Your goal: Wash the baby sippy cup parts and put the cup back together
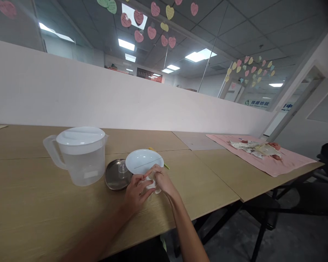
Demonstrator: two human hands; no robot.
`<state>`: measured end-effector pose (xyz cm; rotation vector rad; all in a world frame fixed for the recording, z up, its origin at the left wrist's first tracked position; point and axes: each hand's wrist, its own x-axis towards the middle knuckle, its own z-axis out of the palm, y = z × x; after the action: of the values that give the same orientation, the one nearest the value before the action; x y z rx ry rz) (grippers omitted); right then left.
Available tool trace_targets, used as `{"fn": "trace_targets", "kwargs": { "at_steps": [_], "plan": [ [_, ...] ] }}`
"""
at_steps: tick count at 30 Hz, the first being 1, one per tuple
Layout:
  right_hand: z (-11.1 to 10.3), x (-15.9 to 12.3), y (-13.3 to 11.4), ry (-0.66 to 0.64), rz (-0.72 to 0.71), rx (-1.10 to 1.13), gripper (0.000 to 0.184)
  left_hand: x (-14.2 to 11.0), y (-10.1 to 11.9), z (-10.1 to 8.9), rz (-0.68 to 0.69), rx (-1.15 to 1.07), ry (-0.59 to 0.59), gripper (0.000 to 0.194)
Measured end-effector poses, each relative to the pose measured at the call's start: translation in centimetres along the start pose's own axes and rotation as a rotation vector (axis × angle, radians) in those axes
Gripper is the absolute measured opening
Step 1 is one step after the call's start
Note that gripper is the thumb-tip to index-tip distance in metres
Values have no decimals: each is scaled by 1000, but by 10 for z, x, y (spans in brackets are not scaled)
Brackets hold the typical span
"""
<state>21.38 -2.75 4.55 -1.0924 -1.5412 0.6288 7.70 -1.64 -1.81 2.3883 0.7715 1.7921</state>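
Translucent small object (152,177) sits between the left hand (136,191) and right hand (163,181).

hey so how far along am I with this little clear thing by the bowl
Seems midway. Done: lid on the pitcher, clear cup on the metal tray. In hand: a small clear item, between left hand and right hand, near the white bowl. Left: it isn't set down; further steps can't be told.

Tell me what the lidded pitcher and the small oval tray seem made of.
Pitcher: probably plastic, smooth; its walls are cloudy and translucent.

Tray: looks like metal, likely stainless steel, given its grey, reflective sheen.
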Motion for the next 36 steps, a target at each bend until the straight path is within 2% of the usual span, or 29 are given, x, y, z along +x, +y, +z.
{"fn": "trace_targets", "kwargs": {
  "at_steps": [4, 7, 9, 13, 16, 19, 24, 31, 36],
  "plan": [
    [-2, 5, -2, -66, -17, -29, 44, 2, 3, -1, 22, 22, 4, 17],
    [0, 6, -4, -62, -13, -20, 46, 3, 3, -2, 15, 49, -18, 19],
    [2, 6, -4, -39, 6, 11, 48, 2, 0, 0, -3, 57, 2, 28],
    [7, 6, -1, 55, -10, 3, 41, -2, -8, 5, -172, -32, 68, 55],
    [8, 8, 1, 77, -70, -48, 32, -2, -11, 4, -340, -154, -1, 71],
    [6, 11, 4, 9, -98, 6, 31, 2, -11, 1, -415, -230, -65, 79],
    [-1, 19, 7, -144, -131, 104, 33, 9, -6, -3, -423, -289, -93, 74],
    [-8, 27, 9, -288, -152, 139, 33, 12, -7, -5, -442, -304, -149, 73],
    [-13, 29, 7, -363, -133, 137, 29, 24, -8, -10, -481, -480, -299, 79]
  ]
}}
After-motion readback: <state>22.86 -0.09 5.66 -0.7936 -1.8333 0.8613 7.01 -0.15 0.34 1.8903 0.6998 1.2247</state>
